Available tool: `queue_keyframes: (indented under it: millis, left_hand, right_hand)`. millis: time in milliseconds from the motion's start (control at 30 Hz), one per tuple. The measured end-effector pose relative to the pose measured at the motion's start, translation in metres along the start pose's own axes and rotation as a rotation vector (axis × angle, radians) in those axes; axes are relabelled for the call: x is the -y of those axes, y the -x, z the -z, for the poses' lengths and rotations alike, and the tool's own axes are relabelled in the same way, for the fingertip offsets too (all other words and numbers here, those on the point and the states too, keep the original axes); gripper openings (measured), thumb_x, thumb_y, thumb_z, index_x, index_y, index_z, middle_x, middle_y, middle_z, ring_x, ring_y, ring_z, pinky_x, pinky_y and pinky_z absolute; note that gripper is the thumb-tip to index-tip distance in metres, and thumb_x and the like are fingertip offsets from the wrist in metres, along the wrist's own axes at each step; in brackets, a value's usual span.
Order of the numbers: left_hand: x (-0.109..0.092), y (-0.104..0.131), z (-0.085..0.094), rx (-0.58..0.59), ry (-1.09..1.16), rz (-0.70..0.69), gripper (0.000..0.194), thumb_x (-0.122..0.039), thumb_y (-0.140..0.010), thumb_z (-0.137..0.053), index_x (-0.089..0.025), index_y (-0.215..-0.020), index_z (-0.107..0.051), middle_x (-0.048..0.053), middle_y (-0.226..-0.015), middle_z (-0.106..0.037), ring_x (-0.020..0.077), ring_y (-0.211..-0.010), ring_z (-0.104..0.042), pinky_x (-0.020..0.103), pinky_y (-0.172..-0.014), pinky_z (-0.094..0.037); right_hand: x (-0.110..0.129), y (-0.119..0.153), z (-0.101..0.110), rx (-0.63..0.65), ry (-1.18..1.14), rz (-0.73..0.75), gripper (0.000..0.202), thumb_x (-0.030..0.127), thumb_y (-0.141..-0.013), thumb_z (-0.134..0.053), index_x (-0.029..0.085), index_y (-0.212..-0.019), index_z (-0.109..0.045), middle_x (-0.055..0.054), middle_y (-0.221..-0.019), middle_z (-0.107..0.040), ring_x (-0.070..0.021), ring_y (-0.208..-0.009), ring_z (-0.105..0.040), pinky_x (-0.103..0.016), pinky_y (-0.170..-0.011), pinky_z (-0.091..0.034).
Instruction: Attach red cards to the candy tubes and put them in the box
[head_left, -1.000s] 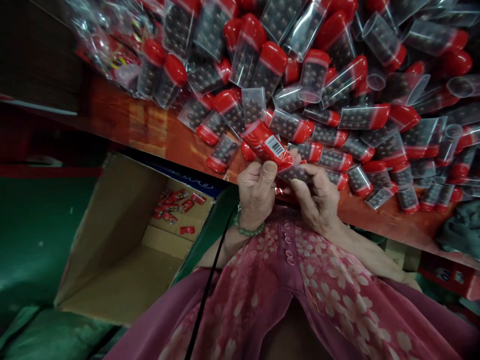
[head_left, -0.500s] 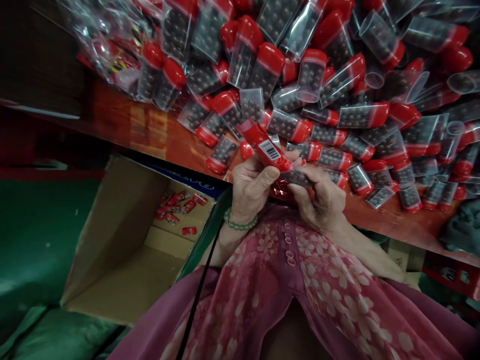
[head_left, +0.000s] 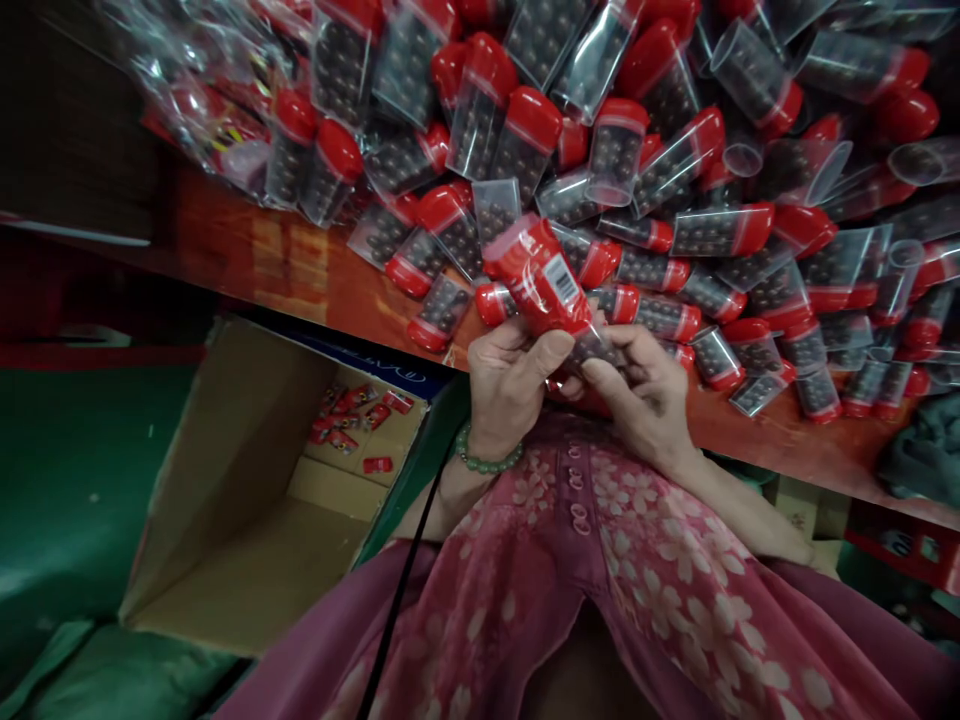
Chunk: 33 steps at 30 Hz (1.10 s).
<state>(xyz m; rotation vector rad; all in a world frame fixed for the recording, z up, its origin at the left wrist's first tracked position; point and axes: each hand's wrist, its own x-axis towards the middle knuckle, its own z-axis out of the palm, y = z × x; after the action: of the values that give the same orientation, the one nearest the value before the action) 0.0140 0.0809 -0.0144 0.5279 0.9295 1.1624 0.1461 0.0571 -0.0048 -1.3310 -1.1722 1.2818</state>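
Everything I see here is best placed by the desk point(head_left: 292, 270). At its near edge, a red wrapper point(head_left: 536, 265) with a barcode meets a clear tube point(head_left: 592, 350) of dark beads, and I'd judge the step in hand to be fitting one to the other. The next move seems to call for a steady grip on the tube while the wrapper is eased along it; how far they overlap, I cannot tell.

The left hand point(head_left: 514, 385), its wrist over the near edge, has its fingers clamped on the wrapper's lower end, thumb on top. The right hand point(head_left: 645, 395) comes in from the other side, thumb and fingers pinching the tube. Both forearms angle inward. Similar red-capped tubes point(head_left: 720, 232) crowd the desk beyond, and a cardboard box point(head_left: 247, 570) stands below its near edge, on the left.
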Motion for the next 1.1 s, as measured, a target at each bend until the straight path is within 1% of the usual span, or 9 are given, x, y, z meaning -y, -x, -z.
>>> queue_keyframes:
  millis: [100,167,300,400,500,667,733,833,1100]
  left_hand:
    - [-0.002,-0.001,0.000,0.026,-0.043,-0.002,0.030,-0.047,-0.083,-0.084,-0.019,-0.091,-0.077,-0.004,-0.057,-0.066,0.0078,-0.042,-0.057,0.020,-0.044,-0.047]
    - [-0.004,-0.002,0.001,0.079,-0.077,-0.008,0.033,-0.041,-0.077,-0.090,-0.018,-0.097,-0.077,-0.003,-0.064,-0.070,0.0078,-0.046,-0.059,0.020,-0.047,-0.049]
    - [-0.007,-0.006,0.002,0.186,-0.030,-0.009,0.056,-0.049,-0.068,-0.095,-0.020,-0.112,-0.075,0.009,-0.107,-0.080,0.0221,-0.095,-0.079,0.032,-0.085,-0.063]
    - [-0.006,-0.011,0.002,0.258,0.093,0.071,0.057,-0.064,-0.079,-0.082,-0.021,-0.117,-0.074,0.013,-0.126,-0.076,0.0335,-0.129,-0.069,0.041,-0.099,-0.062]
    - [-0.007,-0.017,-0.001,0.294,0.177,0.147,0.053,-0.065,-0.083,-0.078,-0.022,-0.114,-0.074,0.011,-0.126,-0.076,0.0353,-0.136,-0.064,0.043,-0.100,-0.061]
    - [-0.006,-0.023,-0.004,0.262,0.222,0.211,0.051,-0.058,-0.078,-0.085,-0.020,-0.110,-0.072,0.008,-0.106,-0.079,0.0288,-0.116,-0.075,0.028,-0.076,-0.062]
    - [-0.004,-0.023,-0.004,0.225,0.246,0.243,0.052,-0.056,-0.074,-0.089,-0.019,-0.106,-0.070,0.006,-0.096,-0.078,0.0216,-0.091,-0.079,0.021,-0.059,-0.056]
    - [-0.004,-0.021,-0.004,0.196,0.294,0.281,0.052,-0.049,-0.070,-0.093,-0.020,-0.103,-0.065,0.000,-0.087,-0.075,0.0090,-0.052,-0.064,0.019,-0.043,-0.047]
    - [0.002,-0.017,-0.003,0.156,0.242,0.396,0.067,-0.057,-0.054,-0.097,-0.019,-0.099,-0.065,-0.003,-0.072,-0.064,0.0082,-0.044,-0.053,0.024,-0.041,-0.044]
  right_hand:
    - [0.000,-0.005,0.002,0.097,-0.343,-0.253,0.025,0.044,-0.093,-0.075,0.024,-0.103,-0.063,0.005,-0.068,-0.072,-0.0139,-0.058,-0.070,-0.027,-0.062,-0.061]
    - [0.001,-0.008,0.004,0.101,-0.460,-0.352,0.033,0.048,-0.087,-0.081,0.024,-0.100,-0.063,0.006,-0.066,-0.070,-0.0136,-0.056,-0.068,-0.027,-0.059,-0.060]
    - [0.007,-0.014,0.008,0.133,-0.613,-0.502,0.037,0.048,-0.078,-0.087,0.022,-0.090,-0.065,0.006,-0.064,-0.066,-0.0098,-0.047,-0.061,-0.022,-0.049,-0.052]
    - [0.010,-0.015,0.009,0.184,-0.681,-0.581,0.038,0.048,-0.077,-0.087,0.020,-0.089,-0.065,0.004,-0.065,-0.068,-0.0082,-0.044,-0.058,-0.020,-0.043,-0.046]
    - [0.011,-0.016,0.009,0.225,-0.697,-0.629,0.038,0.050,-0.079,-0.083,0.019,-0.089,-0.065,0.004,-0.060,-0.064,-0.0069,-0.040,-0.051,-0.019,-0.039,-0.042]
    - [0.009,-0.016,0.009,0.241,-0.735,-0.692,0.032,0.047,-0.083,-0.078,0.019,-0.086,-0.063,0.005,-0.054,-0.059,-0.0060,-0.037,-0.046,-0.018,-0.038,-0.038]
    - [0.008,-0.015,0.010,0.263,-0.712,-0.690,0.035,0.051,-0.084,-0.077,0.019,-0.084,-0.062,0.005,-0.055,-0.059,-0.0071,-0.038,-0.048,-0.019,-0.039,-0.039]
    - [0.009,-0.011,0.013,0.337,-0.589,-0.618,0.050,0.068,-0.084,-0.072,0.020,-0.082,-0.062,0.001,-0.062,-0.064,-0.0116,-0.048,-0.057,-0.022,-0.043,-0.043]
    - [0.031,-0.003,0.021,0.395,-0.011,-0.301,0.042,0.057,-0.102,-0.057,0.018,-0.091,-0.067,0.002,-0.070,-0.062,-0.0097,-0.061,-0.057,-0.023,-0.059,-0.046]
